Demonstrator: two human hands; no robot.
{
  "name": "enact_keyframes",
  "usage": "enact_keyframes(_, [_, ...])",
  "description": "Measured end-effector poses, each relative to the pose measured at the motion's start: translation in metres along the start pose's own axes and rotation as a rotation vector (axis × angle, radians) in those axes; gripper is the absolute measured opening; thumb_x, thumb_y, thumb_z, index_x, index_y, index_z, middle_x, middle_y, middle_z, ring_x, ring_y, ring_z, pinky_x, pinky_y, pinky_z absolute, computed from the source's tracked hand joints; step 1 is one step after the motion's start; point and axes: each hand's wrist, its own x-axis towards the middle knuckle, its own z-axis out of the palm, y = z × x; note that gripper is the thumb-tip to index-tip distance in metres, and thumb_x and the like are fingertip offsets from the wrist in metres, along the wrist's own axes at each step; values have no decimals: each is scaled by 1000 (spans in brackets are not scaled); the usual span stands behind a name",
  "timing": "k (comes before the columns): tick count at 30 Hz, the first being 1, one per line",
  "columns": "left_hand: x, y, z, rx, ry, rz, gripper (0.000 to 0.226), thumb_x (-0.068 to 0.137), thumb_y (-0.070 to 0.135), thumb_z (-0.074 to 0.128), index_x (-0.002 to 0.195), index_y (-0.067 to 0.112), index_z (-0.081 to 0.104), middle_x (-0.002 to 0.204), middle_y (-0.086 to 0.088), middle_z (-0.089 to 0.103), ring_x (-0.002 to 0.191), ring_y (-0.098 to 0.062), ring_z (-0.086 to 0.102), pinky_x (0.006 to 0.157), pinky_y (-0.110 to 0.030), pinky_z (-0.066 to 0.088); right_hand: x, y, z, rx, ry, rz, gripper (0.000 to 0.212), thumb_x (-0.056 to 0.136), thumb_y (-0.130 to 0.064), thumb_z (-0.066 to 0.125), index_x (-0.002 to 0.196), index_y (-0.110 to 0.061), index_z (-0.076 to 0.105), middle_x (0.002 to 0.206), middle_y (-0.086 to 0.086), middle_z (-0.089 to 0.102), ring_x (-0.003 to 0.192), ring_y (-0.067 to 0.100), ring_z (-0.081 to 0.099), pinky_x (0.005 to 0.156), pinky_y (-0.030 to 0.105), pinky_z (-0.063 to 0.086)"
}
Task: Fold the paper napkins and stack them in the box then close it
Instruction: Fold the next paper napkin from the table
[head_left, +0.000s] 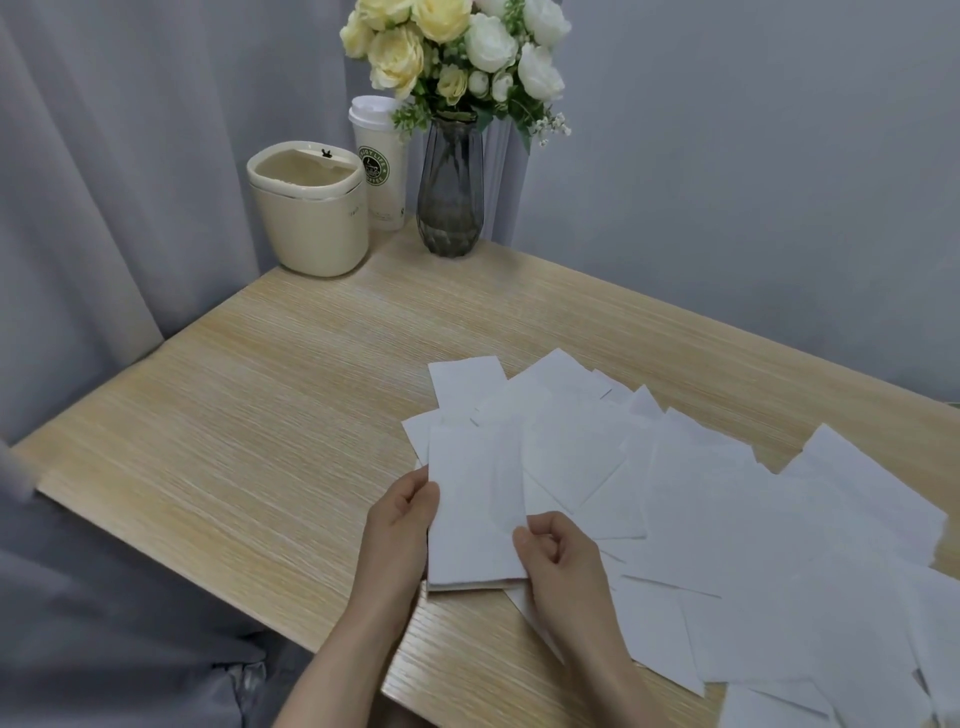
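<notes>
Loose napkins (779, 545) cut off at right and bottom edges; cup (382, 166) partly hidden behind vase (451, 197); cup print unreadable.

Wooden table (249, 415); loose white napkins (727, 519) overlapping from centre to 4 o'clock; folded napkin (470, 514) at 6 o'clock, pinched on its left edge by left hand (402, 512) and right edge by right hand (553, 551); at 12 o'clock, cream bin (311, 208), lidded cup (382, 166), grey vase (451, 192) of pale roses.

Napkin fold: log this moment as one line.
stage: folding | left hand: holds napkin | right hand: pinches napkin | box: unseen
</notes>
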Motion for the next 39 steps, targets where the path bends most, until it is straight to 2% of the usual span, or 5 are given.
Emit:
enact_keyframes(5, [-1, -1, 0, 28, -12, 12, 30, 98, 5, 49, 103, 26, 70, 94, -2, 77, 84, -17, 73, 72, -33, 54, 0, 0, -1, -28, 4, 0, 9, 90, -26, 58, 84, -20, 62, 47, -13, 44, 51, 2, 44, 63, 26, 40])
enact_keyframes(12, [-2, -1, 1, 25, 12, 16, 39, 97, 5, 52, 94, 36, 74, 90, -2, 77, 76, -16, 68, 69, -33, 50, 18, -12, -28, -303, 270, -160, 9, 87, -32, 58, 94, -37, 60, 86, -21, 60, 86, 3, 57, 73, 27, 43])
enact_keyframes(20, [-1, 0, 1, 12, -5, 13, 29, 96, 3, 51, 106, 25, 68, 90, 1, 77, 74, -9, 71, 64, -26, 52, 78, -9, -69, -651, 241, -207, 64, 83, -43, 66, 139, -26, 42, 137, -7, 46, 132, 12, 23, 96, 30, 16])
enact_keyframes(33, [-1, -1, 1, 4, -6, 11, 29, 97, 2, 51, 108, 24, 67, 93, 2, 77, 78, -10, 72, 62, -23, 52, 81, -7, -61, -758, 303, -296, 56, 84, -34, 63, 136, -27, 46, 124, -6, 53, 123, 17, 34, 84, 26, 11])
enact_keyframes(39, [0, -2, 1, -5, -15, 8, 29, 97, 1, 51, 109, 23, 66, 94, 2, 77, 79, -10, 73, 59, -19, 53, 75, -18, -64, -436, 202, -207, 39, 85, -10, 57, 123, -18, 63, 105, -4, 67, 99, 17, 55, 83, 32, 45])
